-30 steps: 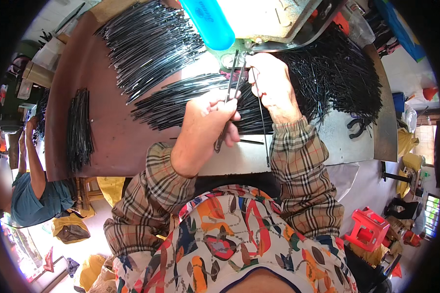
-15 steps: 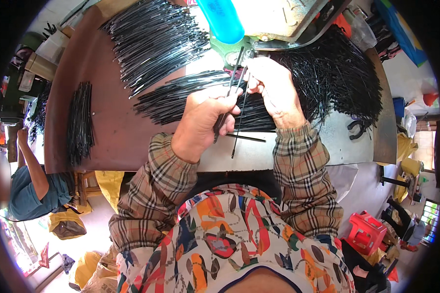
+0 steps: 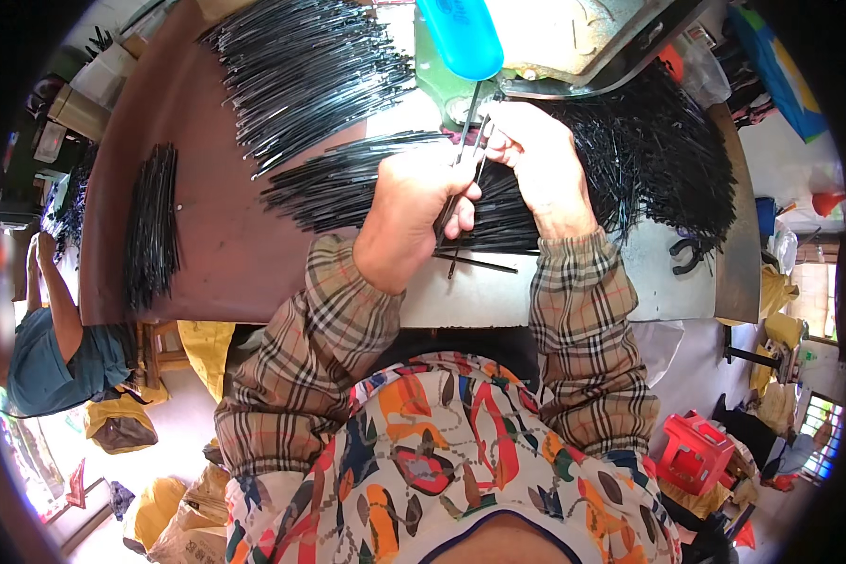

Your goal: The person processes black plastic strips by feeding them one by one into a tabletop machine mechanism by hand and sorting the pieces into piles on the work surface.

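My left hand (image 3: 406,211) is closed around a few thin black rods (image 3: 469,115), which stick up past its thumb toward the machine. Close by on the right, my right hand (image 3: 550,169) pinches the upper end of another slender black rod (image 3: 481,169). That rod slants down beside my left fingers, its lower end showing below them. Both hands are raised over the front of the table, just below a blue rounded guard (image 3: 465,42) on the machine. Behind them lies a spread pile of similar black rods (image 3: 334,188), partly hidden by my hands.
A larger rod heap (image 3: 310,75) lies at the back left, a small bundle (image 3: 152,230) farther left. A tangled black heap (image 3: 658,155) fills the right side, with black-handled pliers (image 3: 689,256) at its front. A co-worker (image 3: 61,348) sits left; a red stool (image 3: 694,453) stands right.
My left hand has moved slightly right and up, closer to my right hand. The slanting rod in my right hand now shows less below my left hand. The whole view has shifted a little.
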Motion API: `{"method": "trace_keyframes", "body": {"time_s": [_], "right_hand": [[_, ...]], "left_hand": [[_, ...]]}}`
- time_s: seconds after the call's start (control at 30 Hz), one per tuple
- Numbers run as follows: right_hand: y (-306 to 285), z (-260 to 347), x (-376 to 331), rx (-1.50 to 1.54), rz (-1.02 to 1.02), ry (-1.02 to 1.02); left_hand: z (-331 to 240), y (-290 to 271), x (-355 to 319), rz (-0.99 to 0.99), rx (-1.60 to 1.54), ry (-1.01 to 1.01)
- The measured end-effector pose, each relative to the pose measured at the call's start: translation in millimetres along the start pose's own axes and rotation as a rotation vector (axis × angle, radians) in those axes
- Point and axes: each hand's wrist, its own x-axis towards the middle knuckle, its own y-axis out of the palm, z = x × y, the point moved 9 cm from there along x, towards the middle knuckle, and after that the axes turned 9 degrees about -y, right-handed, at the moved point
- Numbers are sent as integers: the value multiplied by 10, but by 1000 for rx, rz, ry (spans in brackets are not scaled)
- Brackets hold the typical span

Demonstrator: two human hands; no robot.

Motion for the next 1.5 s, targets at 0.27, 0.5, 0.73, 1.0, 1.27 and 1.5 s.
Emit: {"method": "trace_keyframes", "body": {"time_s": [0.27, 0.5, 0.73, 1.0, 1.27, 1.5], "right_hand": [[-35, -102, -14, 20, 19, 102], [16, -26, 16, 3, 75, 107], [50, 29, 10, 130, 96, 23], [271, 218, -146, 178, 91, -13], [56, 526, -768, -456, 54, 178], [280, 510, -1052, -955, 303, -131]], "left_hand": [[79, 3, 28, 55, -39, -60], [69, 87, -4, 112, -47, -182], [87, 112, 7, 68, -59, -169], [-12, 131, -207, -42, 57, -51], [-1262, -1498, -1225, -1178, 1893, 641], [-1442, -2765, -1418, -1228, 2384, 289]]}}
